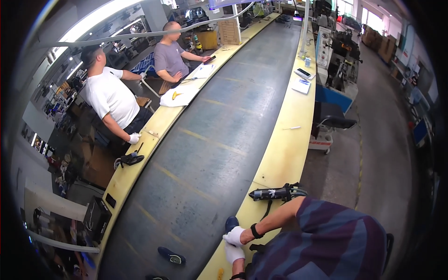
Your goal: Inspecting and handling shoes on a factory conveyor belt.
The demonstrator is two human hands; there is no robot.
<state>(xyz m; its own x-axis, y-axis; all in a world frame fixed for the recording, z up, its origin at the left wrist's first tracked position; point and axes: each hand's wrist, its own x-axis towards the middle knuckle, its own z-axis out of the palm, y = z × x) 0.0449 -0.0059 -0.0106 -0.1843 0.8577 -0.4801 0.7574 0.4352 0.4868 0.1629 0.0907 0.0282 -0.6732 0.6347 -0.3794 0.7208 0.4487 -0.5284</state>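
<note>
Both of my hands wear white gloves and meet over the near yellow ledge at the lower edge. My right hand (236, 235) is closed around a dark blue shoe (231, 223), whose rounded end sticks out past the glove. Just below it, my left hand (234, 253) is curled against the same place; the hands hide most of the shoe, and what the left fingers grip is unclear. A black tube-shaped tool (271, 192) with hoses lies on the ledge beyond my right forearm. Another dark blue shoe (171, 255) rests on the grey conveyor belt (200, 154) to the left.
Part of another dark shoe (156, 277) shows at the bottom edge. Across the belt stand a person in a white shirt (112, 93) and a person in grey (170, 56). A black tool (132, 159) and phone (110, 200) lie on the far ledge. A chair (333, 116) stands right.
</note>
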